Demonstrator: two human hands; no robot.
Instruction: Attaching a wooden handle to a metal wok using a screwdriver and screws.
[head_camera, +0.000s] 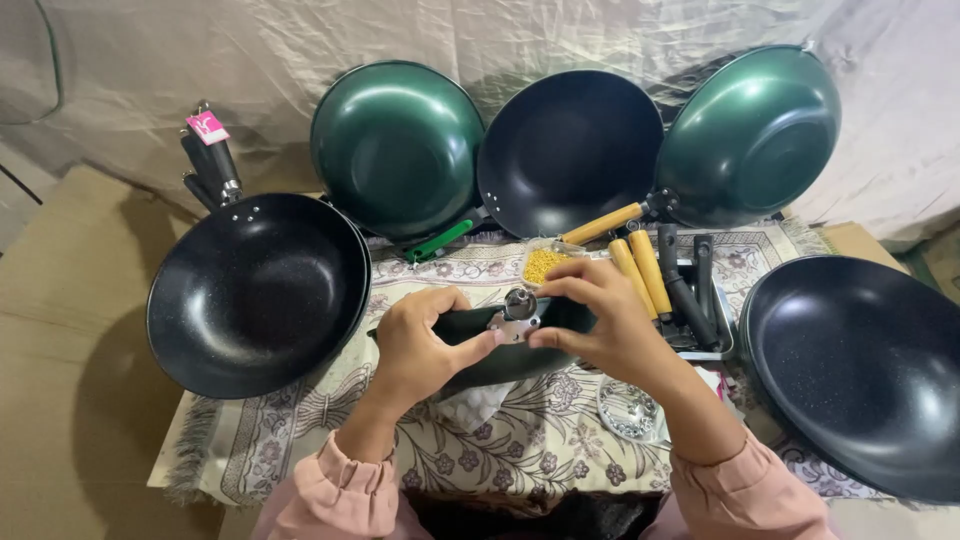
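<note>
Crumpled pale cloth backdrop (560, 30); floral patterned mat (520, 450) with fringe; brown cardboard (70, 330) at left.

1. One view only: the head camera, worn by the person, looks forward and steeply down onto the patterned cloth (520, 450).
2. The camera sits above the near edge of the cloth; pink sleeves enter at the bottom of the frame, with the left hand (420, 345) and right hand (610, 320) close below the lens, over the middle of the cloth.
3. Range is near: the hands fill the frame centre.
4. The view faces the draped backdrop sheet (500, 40) behind the cloth's far edge.
5. The wide field takes in the black wok (255, 295) at the cloth's left end and another black wok (860, 370) at its right end.
6. No second view exists, so no shared area applies.
</note>
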